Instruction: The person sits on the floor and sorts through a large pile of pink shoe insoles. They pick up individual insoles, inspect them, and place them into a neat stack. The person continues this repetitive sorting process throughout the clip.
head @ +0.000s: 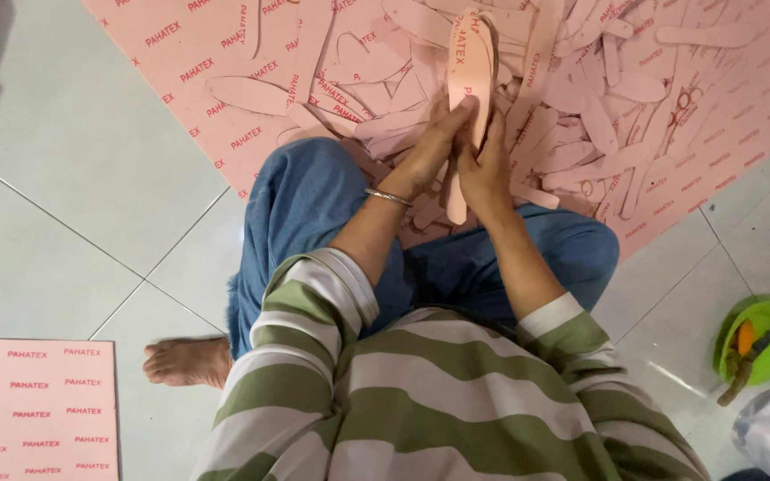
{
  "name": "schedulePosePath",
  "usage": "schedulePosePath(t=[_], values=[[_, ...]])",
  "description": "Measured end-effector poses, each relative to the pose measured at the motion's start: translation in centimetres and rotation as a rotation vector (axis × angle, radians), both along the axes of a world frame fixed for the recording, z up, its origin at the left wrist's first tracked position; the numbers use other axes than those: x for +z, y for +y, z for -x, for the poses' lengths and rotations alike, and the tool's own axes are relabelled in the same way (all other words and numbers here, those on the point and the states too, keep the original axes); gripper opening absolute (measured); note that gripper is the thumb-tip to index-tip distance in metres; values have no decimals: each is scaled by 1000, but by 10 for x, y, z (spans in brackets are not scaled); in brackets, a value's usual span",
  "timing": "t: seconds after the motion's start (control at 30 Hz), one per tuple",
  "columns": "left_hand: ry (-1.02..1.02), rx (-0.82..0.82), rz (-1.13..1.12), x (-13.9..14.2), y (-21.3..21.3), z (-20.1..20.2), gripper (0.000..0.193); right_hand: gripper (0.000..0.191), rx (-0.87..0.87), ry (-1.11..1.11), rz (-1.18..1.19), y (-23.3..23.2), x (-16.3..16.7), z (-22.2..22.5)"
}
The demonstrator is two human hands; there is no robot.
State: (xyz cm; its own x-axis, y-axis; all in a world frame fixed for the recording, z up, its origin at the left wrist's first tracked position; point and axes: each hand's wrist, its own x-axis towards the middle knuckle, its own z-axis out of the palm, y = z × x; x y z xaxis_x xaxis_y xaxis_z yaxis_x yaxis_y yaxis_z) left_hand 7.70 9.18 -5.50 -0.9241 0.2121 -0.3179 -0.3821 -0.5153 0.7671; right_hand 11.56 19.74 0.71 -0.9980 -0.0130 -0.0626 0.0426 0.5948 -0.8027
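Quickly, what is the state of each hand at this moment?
Left hand: shut on the pink insole stack.
Right hand: shut on the same pink insole stack.

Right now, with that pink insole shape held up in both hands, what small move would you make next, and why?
Probably lay the pink insole piece onto the heap of cut pieces ahead: both the left hand and right hand grip its lower end, and it looks fully cut free.

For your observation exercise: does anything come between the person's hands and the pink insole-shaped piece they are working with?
Nothing visible does. The left hand and the right hand both touch the pink insole piece directly, gripping its lower part, with its upper end standing free above the pile of cut pieces.
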Motion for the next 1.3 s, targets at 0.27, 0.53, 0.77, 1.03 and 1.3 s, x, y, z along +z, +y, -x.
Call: schedulePosePath(t=[0.27, 0.53, 0.77, 1.03, 1.3], values=[[154, 313, 523, -38, 1, 7, 68, 68, 152, -36, -799, 13, -76, -17], [113, 339, 418, -41, -9, 9, 74, 55, 2, -6, -494, 19, -71, -14], [-87, 233, 433, -21, -10, 3, 91, 56, 71, -120, -324, 23, -43, -6], [-141, -196, -375, 45, -38, -15, 53, 74, 369, -357, 573, 26, 35, -7], [-268, 10, -407, 34, -50, -8, 32, 44, -39, -156, -289, 161, -4, 18]])
